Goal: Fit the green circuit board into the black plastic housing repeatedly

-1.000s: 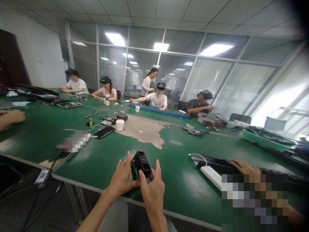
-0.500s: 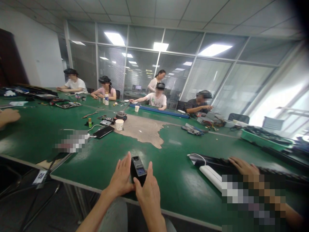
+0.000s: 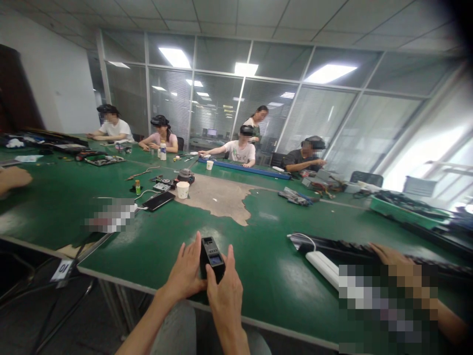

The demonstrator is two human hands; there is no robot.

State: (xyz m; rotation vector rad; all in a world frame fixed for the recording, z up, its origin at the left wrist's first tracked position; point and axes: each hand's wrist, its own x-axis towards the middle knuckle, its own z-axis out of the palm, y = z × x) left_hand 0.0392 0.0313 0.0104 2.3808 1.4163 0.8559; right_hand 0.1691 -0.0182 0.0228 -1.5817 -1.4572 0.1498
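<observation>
A small black handheld device (image 3: 212,249) with a little lit screen and a row of buttons is upright between my two hands near the front edge of the green table (image 3: 273,276). My left hand (image 3: 185,272) cups its left side, fingers stretched forward. On its right side lies my right hand (image 3: 226,286), with the thumb at the near end just below the screen and the fingers along the far side. The hands partly hide the device's lower sides, and I cannot tell whether it rests on the table.
To the right, a co-worker's hand (image 3: 391,257) lies on a long black part (image 3: 343,248) beside a white power strip (image 3: 320,268). Ahead are a paper cup (image 3: 182,190), a phone (image 3: 158,201) and a bare brown patch (image 3: 218,199). Several people sit across the table.
My hands and the device stay almost in place. The co-worker's hand at the right has slid rightward along the black part. The standing person at the back has moved to the right.
</observation>
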